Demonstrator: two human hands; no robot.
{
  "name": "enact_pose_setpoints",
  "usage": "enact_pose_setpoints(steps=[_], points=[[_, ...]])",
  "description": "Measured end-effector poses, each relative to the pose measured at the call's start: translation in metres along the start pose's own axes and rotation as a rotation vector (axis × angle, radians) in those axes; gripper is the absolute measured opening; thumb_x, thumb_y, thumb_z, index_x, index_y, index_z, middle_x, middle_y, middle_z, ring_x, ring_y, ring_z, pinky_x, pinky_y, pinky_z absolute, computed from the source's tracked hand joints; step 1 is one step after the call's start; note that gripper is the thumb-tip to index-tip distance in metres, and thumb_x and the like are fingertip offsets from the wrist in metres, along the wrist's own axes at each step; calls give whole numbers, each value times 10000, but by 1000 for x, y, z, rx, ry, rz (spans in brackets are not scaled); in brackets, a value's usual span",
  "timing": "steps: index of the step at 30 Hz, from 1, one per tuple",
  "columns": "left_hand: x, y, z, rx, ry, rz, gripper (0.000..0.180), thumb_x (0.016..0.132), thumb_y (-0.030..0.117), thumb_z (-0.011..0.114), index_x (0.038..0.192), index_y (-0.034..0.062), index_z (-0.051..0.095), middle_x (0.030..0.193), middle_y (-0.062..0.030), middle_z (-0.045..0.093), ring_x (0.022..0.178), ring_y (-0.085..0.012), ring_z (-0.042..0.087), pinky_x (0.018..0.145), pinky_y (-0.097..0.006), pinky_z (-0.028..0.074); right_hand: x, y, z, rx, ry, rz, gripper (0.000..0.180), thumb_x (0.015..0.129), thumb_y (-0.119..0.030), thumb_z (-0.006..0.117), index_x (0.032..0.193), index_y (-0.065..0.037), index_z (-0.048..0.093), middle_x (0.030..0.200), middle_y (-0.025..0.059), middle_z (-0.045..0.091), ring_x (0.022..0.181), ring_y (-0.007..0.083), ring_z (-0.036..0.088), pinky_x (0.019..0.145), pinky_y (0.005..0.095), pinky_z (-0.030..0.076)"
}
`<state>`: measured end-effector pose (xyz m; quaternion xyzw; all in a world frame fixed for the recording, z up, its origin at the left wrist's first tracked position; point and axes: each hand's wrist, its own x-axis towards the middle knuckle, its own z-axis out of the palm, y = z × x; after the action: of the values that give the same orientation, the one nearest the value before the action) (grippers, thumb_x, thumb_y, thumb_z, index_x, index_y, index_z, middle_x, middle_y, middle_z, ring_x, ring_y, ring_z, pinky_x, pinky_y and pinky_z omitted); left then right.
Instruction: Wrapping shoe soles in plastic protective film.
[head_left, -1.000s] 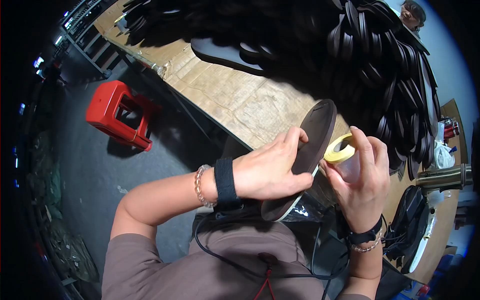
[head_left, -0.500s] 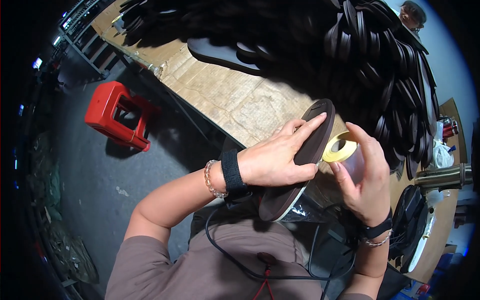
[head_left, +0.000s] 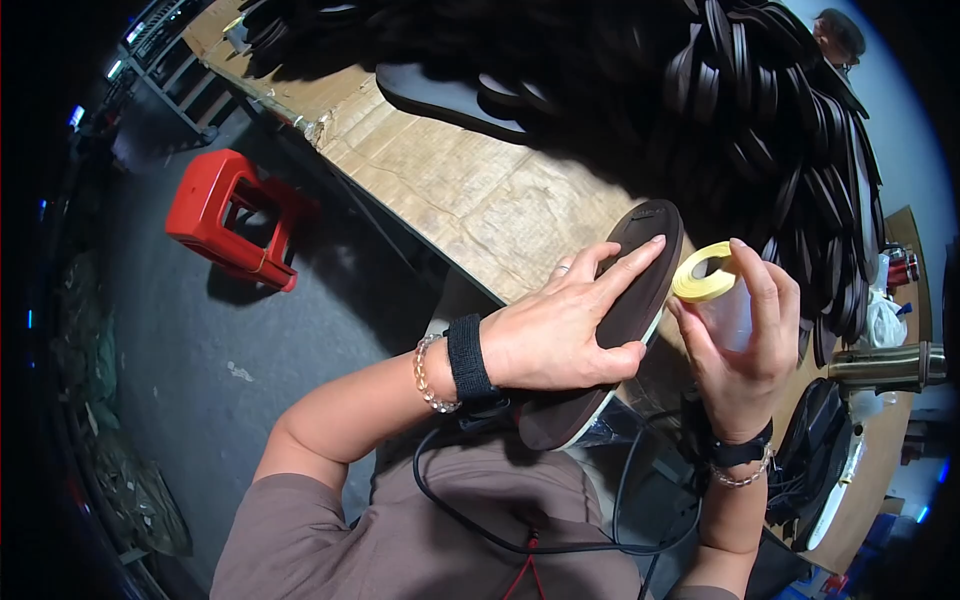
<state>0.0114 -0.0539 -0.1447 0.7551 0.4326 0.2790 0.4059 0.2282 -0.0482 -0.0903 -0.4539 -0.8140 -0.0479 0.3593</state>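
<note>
Dark sole under left hand; yellow roll in right hand.

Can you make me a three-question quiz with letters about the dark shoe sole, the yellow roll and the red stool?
1. Where is the red plastic stool?
A. on the wooden table
B. on the grey floor, left of the table
C. on the person's lap

2. What colour is the small roll of tape in the right hand?
A. yellow
B. blue
C. green

3. How is the dark brown oval shoe sole held?
A. lying alone on the table
B. hanging from a hook
C. the left hand lies flat on it, fingers spread

Answers: 1 B, the stool stands on the floor beside the wooden table. 2 A, the roll above the fingers is yellow. 3 C, the palm and fingers press on the sole's top.
</note>
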Motion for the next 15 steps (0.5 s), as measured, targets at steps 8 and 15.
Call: enact_pose_setpoints(steps=[8,15], points=[[0,1,1,-11,3,-14,989,879,357,692,1678,91,174,1565,-361,280,1441,-536,354,1194,-513,364,-1,-2,3,-68,29,-35,713,676,-75,921,1345,-83,672,1119,140,628,966,304,657,834,412,559],[1,3,2,-11,0,-28,992,876,356,692,1678,94,171,1564,-350,285,1432,-534,362,1189,-515,370,-5,-2,3,-101,12,0,705,709,-56,924,1363,-102,665,1193,130,652,1021,286,699,867,395,581]])
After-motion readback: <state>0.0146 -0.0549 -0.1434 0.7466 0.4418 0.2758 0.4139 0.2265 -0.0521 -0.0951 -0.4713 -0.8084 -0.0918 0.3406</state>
